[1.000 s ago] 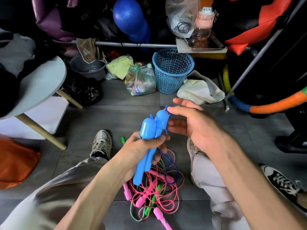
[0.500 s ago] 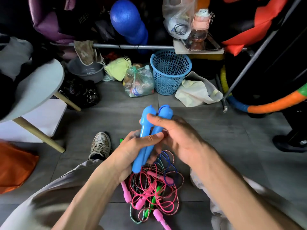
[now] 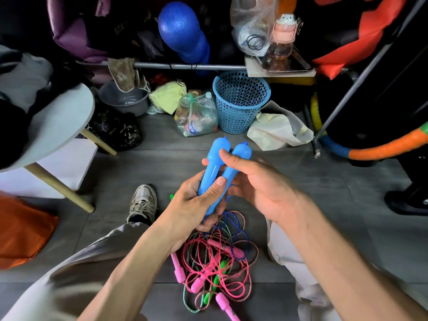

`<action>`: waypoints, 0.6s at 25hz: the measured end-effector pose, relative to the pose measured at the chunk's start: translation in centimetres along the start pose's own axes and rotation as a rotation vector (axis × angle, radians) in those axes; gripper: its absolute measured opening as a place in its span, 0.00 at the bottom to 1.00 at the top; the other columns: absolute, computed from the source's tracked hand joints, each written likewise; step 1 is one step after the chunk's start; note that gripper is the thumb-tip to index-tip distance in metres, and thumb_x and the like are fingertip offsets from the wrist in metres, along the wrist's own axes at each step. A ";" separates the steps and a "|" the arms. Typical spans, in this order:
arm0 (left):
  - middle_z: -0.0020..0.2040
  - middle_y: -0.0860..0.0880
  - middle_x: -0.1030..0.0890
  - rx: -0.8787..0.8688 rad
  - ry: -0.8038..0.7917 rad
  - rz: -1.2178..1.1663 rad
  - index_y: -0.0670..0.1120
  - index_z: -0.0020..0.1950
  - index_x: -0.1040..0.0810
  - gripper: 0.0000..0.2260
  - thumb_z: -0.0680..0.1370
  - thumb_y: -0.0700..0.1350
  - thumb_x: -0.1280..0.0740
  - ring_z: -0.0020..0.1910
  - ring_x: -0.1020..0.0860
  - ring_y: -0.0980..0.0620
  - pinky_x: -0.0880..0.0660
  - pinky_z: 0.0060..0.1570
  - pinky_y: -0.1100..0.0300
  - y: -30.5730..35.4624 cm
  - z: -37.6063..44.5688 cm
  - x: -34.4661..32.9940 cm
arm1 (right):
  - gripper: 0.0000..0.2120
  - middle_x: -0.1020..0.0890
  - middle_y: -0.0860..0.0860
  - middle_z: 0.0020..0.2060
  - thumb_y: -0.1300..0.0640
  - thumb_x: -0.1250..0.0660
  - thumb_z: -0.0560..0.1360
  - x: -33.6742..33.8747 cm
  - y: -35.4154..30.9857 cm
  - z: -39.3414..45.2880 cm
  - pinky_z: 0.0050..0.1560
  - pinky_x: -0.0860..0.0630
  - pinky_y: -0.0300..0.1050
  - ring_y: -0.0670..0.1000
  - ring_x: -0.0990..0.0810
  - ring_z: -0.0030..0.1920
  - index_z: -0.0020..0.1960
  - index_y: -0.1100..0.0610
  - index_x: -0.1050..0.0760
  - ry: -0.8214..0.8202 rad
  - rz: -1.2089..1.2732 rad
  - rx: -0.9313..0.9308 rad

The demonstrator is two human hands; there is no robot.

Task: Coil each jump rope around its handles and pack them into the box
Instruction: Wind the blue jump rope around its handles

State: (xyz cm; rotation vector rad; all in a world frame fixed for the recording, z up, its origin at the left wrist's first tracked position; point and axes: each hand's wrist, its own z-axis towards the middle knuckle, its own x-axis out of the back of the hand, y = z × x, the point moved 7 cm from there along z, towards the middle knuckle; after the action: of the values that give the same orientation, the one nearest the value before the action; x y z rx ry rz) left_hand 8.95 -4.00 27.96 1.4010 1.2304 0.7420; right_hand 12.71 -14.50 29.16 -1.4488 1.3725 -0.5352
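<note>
**Two blue handles held together above the rope pile**

Nearest the camera, a tangle of jump ropes (image 3: 216, 269) lies on the grey tile floor (image 3: 347, 205) between the person's legs: pink, green and multicoloured cords looped over one another, with pink handles (image 3: 178, 269) and green handles (image 3: 216, 282) poking out of the heap.

Just above that pile, both hands meet on a pair of blue handles (image 3: 222, 167). These are smooth glossy plastic, slim in the shaft and swelling to rounded bulbs at the top, held side by side, upright and tilted slightly right. The left hand (image 3: 196, 205) is wrapped around the lower shafts, thumb pressed across the front. The right hand (image 3: 257, 181) comes in from the right, its thumb on the front and fingertips behind, near the bulbs, pinching the pair together. A thin blue cord (image 3: 234, 222) trails from beneath the hands down onto the pile.

Left of the pile a worn sneaker (image 3: 142, 202) rests on the floor. Beyond the pile stand a blue mesh basket (image 3: 240, 103) and a bag of bottles (image 3: 196, 117) just to its left.
</note>
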 end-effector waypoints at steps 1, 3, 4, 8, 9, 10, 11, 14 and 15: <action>0.31 0.45 0.29 0.010 0.000 0.005 0.47 0.48 0.25 0.10 0.78 0.53 0.37 0.23 0.39 0.53 0.44 0.24 0.67 0.0 0.0 0.1 | 0.23 0.17 0.60 0.57 0.45 0.31 0.71 0.2 0.0 -0.1 0.50 0.22 0.51 0.55 0.19 0.51 0.57 0.62 0.19 0.006 -0.030 -0.018; 0.31 0.45 0.30 0.024 0.027 0.035 0.46 0.51 0.25 0.12 0.78 0.54 0.37 0.22 0.40 0.53 0.44 0.24 0.67 0.0 0.0 0.4 | 0.27 0.15 0.57 0.51 0.40 0.30 0.71 1.5 -0.4 -0.4 0.54 0.21 0.53 0.53 0.17 0.48 0.58 0.62 0.21 0.142 -0.179 -0.029; 0.31 0.45 0.30 0.026 0.046 0.054 0.45 0.51 0.26 0.13 0.78 0.54 0.37 0.22 0.39 0.53 0.43 0.23 0.67 0.0 0.0 0.6 | 0.27 0.14 0.54 0.46 0.38 0.30 0.70 2.8 -1.0 -0.4 0.53 0.20 0.50 0.50 0.16 0.44 0.56 0.60 0.20 0.262 -0.336 0.005; 0.28 0.45 0.27 0.034 0.048 0.167 0.47 0.54 0.25 0.13 0.80 0.55 0.39 0.19 0.36 0.51 0.37 0.20 0.65 -0.4 0.0 0.6 | 0.21 0.19 0.45 0.50 0.38 0.29 0.69 3.3 -3.8 -0.9 0.51 0.26 0.36 0.40 0.20 0.48 0.56 0.46 0.24 0.346 -0.591 0.332; 0.27 0.45 0.26 0.041 0.022 0.199 0.48 0.53 0.24 0.12 0.80 0.55 0.38 0.19 0.35 0.51 0.37 0.20 0.65 -0.5 0.0 0.4 | 0.20 0.19 0.45 0.52 0.38 0.30 0.69 2.4 -3.4 -0.7 0.53 0.27 0.36 0.41 0.21 0.52 0.57 0.44 0.24 0.247 -0.597 0.348; 0.27 0.45 0.26 0.051 -0.004 0.215 0.49 0.51 0.24 0.11 0.79 0.56 0.38 0.19 0.35 0.51 0.38 0.20 0.65 -0.7 -0.1 0.2 | 0.18 0.19 0.44 0.50 0.39 0.31 0.69 1.6 -3.3 -0.6 0.52 0.27 0.36 0.41 0.21 0.50 0.56 0.44 0.23 0.205 -0.672 0.376; 0.28 0.44 0.26 0.062 -0.025 0.207 0.49 0.50 0.24 0.11 0.79 0.56 0.37 0.20 0.36 0.50 0.40 0.21 0.65 -0.8 -0.2 0.2 | 0.16 0.18 0.44 0.44 0.39 0.31 0.69 1.1 -3.4 -0.6 0.46 0.27 0.37 0.42 0.21 0.45 0.52 0.46 0.21 0.211 -0.774 0.427; 0.30 0.43 0.26 0.104 -0.077 0.110 0.44 0.51 0.22 0.12 0.77 0.52 0.31 0.23 0.37 0.51 0.44 0.23 0.66 -0.9 -0.6 0.2 | 0.14 0.22 0.54 0.33 0.43 0.28 0.69 0.5 -4.3 -0.5 0.37 0.28 0.50 0.54 0.26 0.35 0.41 0.54 0.21 0.209 -0.755 0.542; 0.32 0.42 0.26 0.116 -0.111 0.054 0.42 0.53 0.21 0.12 0.76 0.50 0.32 0.24 0.37 0.51 0.44 0.23 0.66 -0.8 -0.7 0.1 | 0.14 0.22 0.57 0.33 0.45 0.27 0.69 0.6 -4.6 -0.5 0.35 0.30 0.51 0.57 0.27 0.34 0.40 0.56 0.21 0.195 -0.696 0.553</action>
State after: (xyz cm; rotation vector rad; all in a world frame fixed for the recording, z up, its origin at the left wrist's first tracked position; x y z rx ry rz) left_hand 8.12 -3.83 27.31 1.5548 1.1685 0.6286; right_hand 14.52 -16.05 33.18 -1.3948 0.7253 -1.4097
